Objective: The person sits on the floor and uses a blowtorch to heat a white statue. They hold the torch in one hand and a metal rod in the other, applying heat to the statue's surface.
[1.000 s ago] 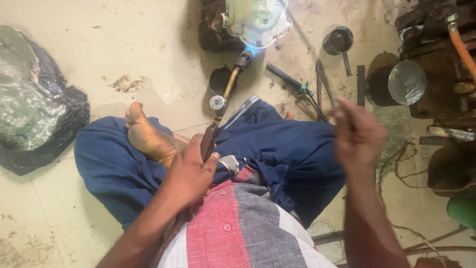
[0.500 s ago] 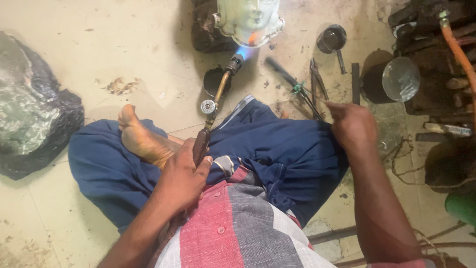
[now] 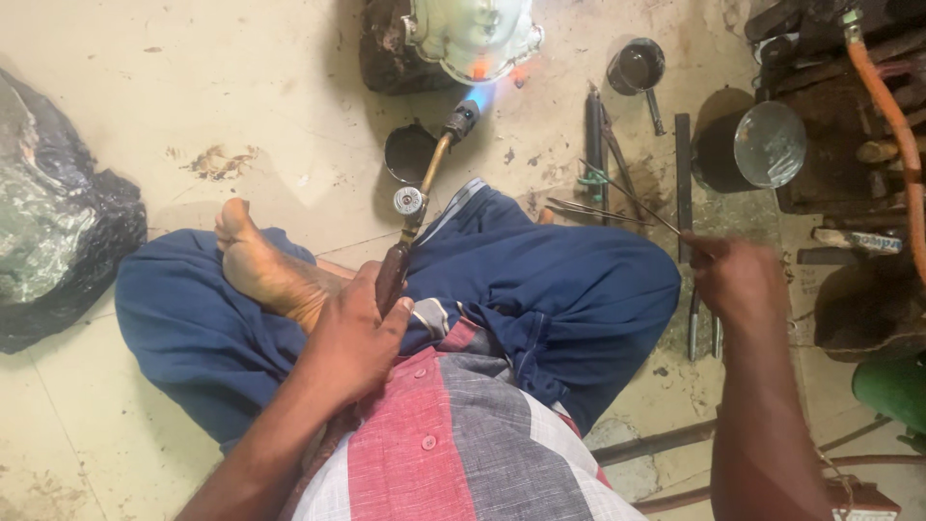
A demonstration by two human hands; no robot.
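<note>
On the floor, head view: I sit cross-legged on the pale concrete floor, and all my work lies in front of my knees.
Left hand: my left hand is closed around the dark handle of the gas torch, which points away from me.
Flame: the blue flame touches the lower edge of the white metal piece, and two small spots glow orange there.
Right hand: my right hand is closed and pinches thin tweezers; their tips point left, well apart from the flame.
What the tweezers carry: I cannot tell, the tips are too thin.
Things around: a small dark cup stands just beside the torch tube, some hand tools lie near the tweezers, and a round tin is to the right.
How to do it well, I think: keep the torch wrist steady on my leg, hold the flame on one spot only, and bring the tweezers from the side, not through the flame.
Risk: my bare foot and the blue cloth are near the torch, so the nozzle must stay pointing away.
</note>
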